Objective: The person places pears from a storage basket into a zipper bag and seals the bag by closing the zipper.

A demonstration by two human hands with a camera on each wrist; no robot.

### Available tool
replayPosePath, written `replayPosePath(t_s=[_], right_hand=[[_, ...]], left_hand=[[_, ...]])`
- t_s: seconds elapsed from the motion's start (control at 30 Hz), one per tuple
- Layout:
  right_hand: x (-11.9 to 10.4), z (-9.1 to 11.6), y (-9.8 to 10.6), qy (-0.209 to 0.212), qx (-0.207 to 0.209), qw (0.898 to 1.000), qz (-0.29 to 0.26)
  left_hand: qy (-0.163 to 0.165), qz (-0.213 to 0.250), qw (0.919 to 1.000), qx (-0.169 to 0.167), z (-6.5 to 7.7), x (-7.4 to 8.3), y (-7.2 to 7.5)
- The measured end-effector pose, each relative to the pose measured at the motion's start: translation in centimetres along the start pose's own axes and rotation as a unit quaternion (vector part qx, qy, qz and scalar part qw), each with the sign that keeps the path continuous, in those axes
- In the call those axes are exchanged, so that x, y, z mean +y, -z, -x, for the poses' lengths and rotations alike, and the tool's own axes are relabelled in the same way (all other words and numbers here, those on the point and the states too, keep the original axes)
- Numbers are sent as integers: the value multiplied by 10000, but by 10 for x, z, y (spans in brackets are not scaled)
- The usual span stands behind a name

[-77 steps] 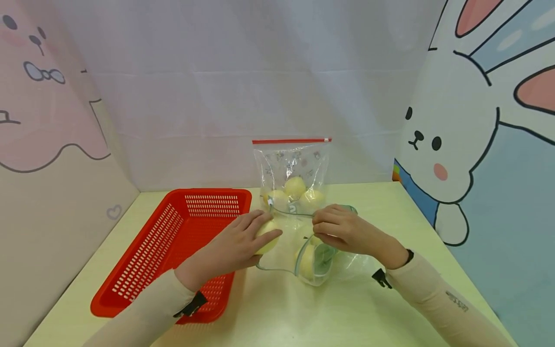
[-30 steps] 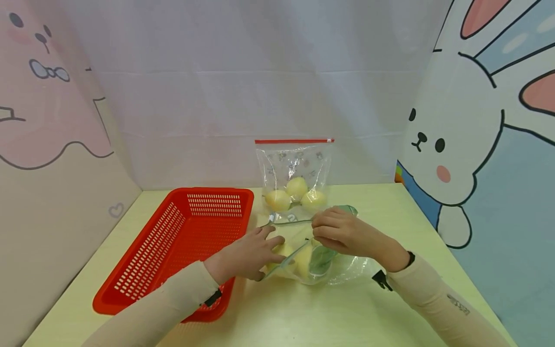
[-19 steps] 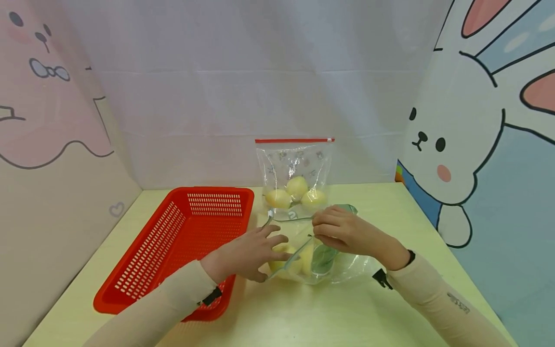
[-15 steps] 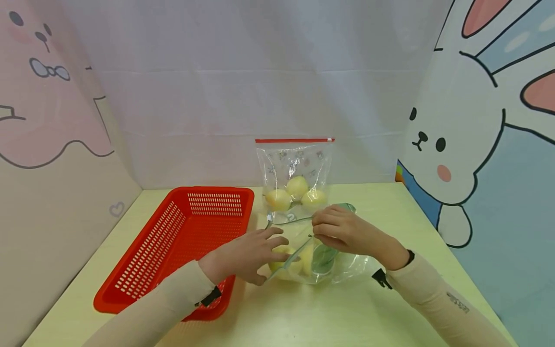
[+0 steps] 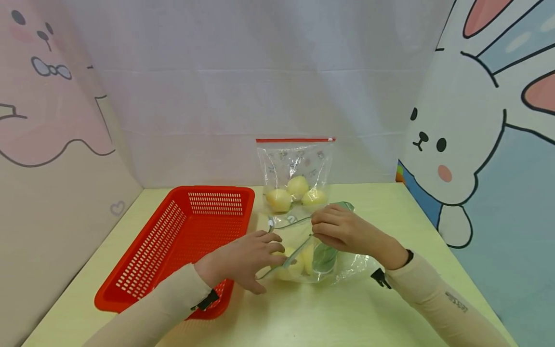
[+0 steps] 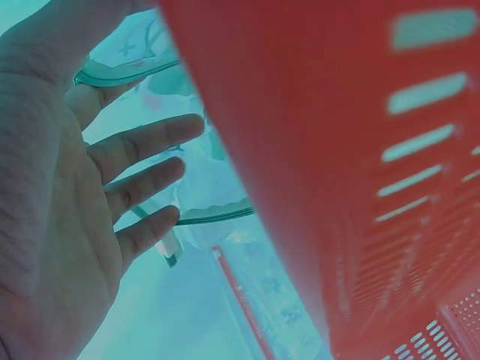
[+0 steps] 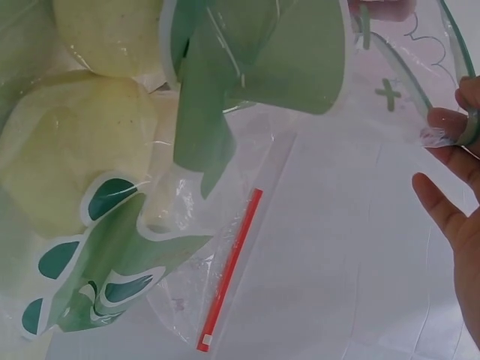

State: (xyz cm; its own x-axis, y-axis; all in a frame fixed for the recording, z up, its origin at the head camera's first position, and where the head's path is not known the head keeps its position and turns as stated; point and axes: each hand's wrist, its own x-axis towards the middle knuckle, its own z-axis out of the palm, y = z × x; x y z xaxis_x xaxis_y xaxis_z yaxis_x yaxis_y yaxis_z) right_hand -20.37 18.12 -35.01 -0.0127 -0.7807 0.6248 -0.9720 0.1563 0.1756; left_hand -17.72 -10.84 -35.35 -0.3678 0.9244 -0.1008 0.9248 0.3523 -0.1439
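A clear zip bag (image 5: 342,270) with a green-edged mouth and green print lies on the table, holding round pale yellow pears (image 7: 67,150). My right hand (image 5: 347,231) pinches the edge of its mouth. At the mouth's left side is my left hand (image 5: 247,260), fingers spread and straight, holding nothing; in the left wrist view the green zip strip (image 6: 217,215) runs by its fingertips. Behind, a second clear bag (image 5: 297,164) with a red zip strip stands upright with 3 pears (image 5: 297,186) visible in it. The right hand's fingertips are partly hidden.
A red slotted plastic basket (image 5: 186,236) stands to the left, beside and under the left forearm; no contents show in it. The pale yellow table (image 5: 329,318) ends at a white backdrop (image 5: 208,111). Printed cartoon panels stand on both sides.
Earlier my left hand held a pear at the bag's mouth; that pear now lies inside, and the hand has let go and drawn slightly back leftward. The right hand keeps its pinch.
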Motion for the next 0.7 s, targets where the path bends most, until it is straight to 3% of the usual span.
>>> replayPosePath(t_s=[0.23, 0.5, 0.7], right_hand=[[0, 0, 0, 69, 116, 9998, 154], [2, 3, 5, -27, 135, 9997, 222], [4, 5, 6, -28, 171, 9996, 216]], left_hand=[[135, -238, 9994, 198, 6, -4, -5], [366, -456, 9983, 0, 11, -9, -9], [201, -905, 9954, 233, 12, -12, -15]])
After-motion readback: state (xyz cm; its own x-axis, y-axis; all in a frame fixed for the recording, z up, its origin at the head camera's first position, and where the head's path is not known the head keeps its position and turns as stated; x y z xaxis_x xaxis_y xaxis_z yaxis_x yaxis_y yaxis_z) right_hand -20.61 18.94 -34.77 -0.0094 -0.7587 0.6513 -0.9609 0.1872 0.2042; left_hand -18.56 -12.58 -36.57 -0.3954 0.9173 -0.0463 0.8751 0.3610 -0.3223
